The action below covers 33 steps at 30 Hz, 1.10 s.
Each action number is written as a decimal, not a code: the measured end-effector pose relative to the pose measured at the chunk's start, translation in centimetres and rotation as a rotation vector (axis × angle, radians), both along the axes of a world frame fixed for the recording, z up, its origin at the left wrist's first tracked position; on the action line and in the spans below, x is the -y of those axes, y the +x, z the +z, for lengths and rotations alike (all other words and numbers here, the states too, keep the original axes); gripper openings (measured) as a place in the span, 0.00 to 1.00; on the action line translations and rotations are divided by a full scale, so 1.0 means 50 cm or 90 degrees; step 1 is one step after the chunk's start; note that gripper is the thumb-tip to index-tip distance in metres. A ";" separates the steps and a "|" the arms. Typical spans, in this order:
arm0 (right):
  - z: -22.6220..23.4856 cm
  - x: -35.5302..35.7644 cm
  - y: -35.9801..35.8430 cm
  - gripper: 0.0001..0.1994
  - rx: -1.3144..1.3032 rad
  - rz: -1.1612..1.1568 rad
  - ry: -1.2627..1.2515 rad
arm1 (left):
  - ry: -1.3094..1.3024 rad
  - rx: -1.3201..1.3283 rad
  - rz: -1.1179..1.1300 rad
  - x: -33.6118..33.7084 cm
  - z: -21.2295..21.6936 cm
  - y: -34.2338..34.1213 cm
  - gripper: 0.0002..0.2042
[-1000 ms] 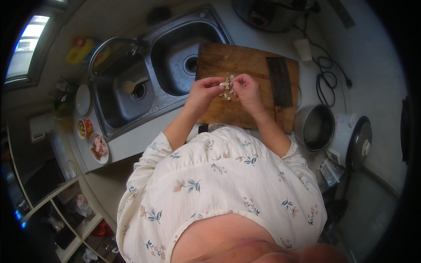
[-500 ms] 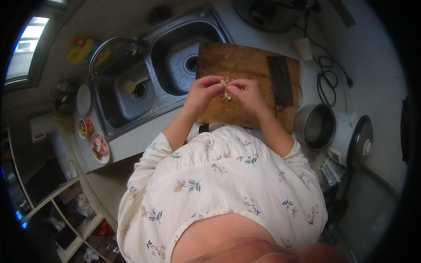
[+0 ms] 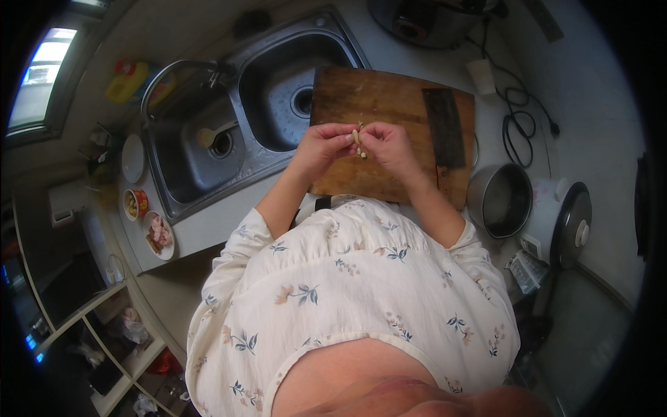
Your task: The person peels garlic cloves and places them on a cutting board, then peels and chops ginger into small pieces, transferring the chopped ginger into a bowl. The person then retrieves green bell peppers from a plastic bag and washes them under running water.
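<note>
My left hand (image 3: 324,147) and my right hand (image 3: 389,144) meet above a wooden cutting board (image 3: 375,97), fingertips pinched together on a small pale garlic clove (image 3: 358,136). A bit of pale skin hangs below the clove. A dark cleaver (image 3: 445,126) lies flat on the right part of the board, apart from my right hand. Both hands are over the near half of the board.
A steel double sink (image 3: 229,125) sits left of the board, with a tap and a spoon in the left basin. A metal pot (image 3: 500,199) and a white rice cooker (image 3: 564,221) stand at right. Small bowls (image 3: 158,235) rest on the counter's left edge.
The hands have stayed over the board, fingers working the clove slightly; loose bits seen between them earlier have shrunk to one clove.
</note>
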State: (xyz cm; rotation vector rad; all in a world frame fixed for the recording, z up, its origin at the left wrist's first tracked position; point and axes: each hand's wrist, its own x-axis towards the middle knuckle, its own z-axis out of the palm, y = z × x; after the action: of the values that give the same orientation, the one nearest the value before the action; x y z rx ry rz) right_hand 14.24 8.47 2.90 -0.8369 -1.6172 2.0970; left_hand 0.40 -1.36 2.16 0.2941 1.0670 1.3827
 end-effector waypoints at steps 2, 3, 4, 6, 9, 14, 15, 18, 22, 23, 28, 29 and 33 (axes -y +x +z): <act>-0.009 0.007 -0.003 0.05 0.013 -0.034 0.092 | 0.019 0.005 0.005 -0.001 -0.003 0.005 0.12; -0.013 0.010 -0.003 0.05 0.035 -0.051 0.160 | 0.023 0.011 0.011 -0.001 -0.004 0.009 0.12; -0.018 0.012 -0.004 0.05 0.057 -0.067 0.226 | 0.021 0.004 0.017 -0.002 -0.006 0.013 0.13; -0.026 0.015 -0.005 0.05 0.047 -0.068 0.309 | 0.040 0.007 0.029 -0.002 -0.010 0.019 0.14; -0.034 0.020 -0.008 0.04 0.022 -0.093 0.204 | 0.023 -0.027 0.026 -0.001 -0.014 0.019 0.13; -0.030 0.020 -0.006 0.05 0.005 -0.113 0.056 | 0.041 0.001 0.074 0.001 -0.013 0.016 0.12; -0.027 0.018 -0.004 0.05 0.016 -0.109 0.031 | 0.051 0.022 0.086 0.001 -0.011 0.016 0.12; -0.018 0.011 -0.001 0.06 0.041 -0.098 0.018 | 0.064 0.037 0.089 0.002 -0.007 0.015 0.12; -0.009 0.010 -0.002 0.06 0.046 -0.080 0.052 | 0.055 0.006 0.076 0.004 -0.005 0.010 0.12; -0.007 0.011 -0.002 0.06 0.040 -0.082 0.065 | 0.053 -0.008 0.074 0.005 -0.006 0.009 0.12; -0.002 0.013 -0.008 0.06 -0.010 -0.029 0.190 | 0.065 -0.103 0.039 0.006 -0.010 0.005 0.13; -0.001 0.011 -0.008 0.06 0.000 -0.035 0.118 | 0.064 -0.095 0.045 0.007 -0.011 0.005 0.13; -0.004 0.009 -0.004 0.04 -0.010 -0.029 -0.010 | 0.072 0.006 0.090 0.008 -0.010 0.004 0.13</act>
State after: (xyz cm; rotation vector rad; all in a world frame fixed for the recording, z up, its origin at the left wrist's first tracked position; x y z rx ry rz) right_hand 14.02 8.02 2.68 -0.8512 -1.5613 2.0827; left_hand 0.61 -1.78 1.68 0.2995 1.0197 1.5726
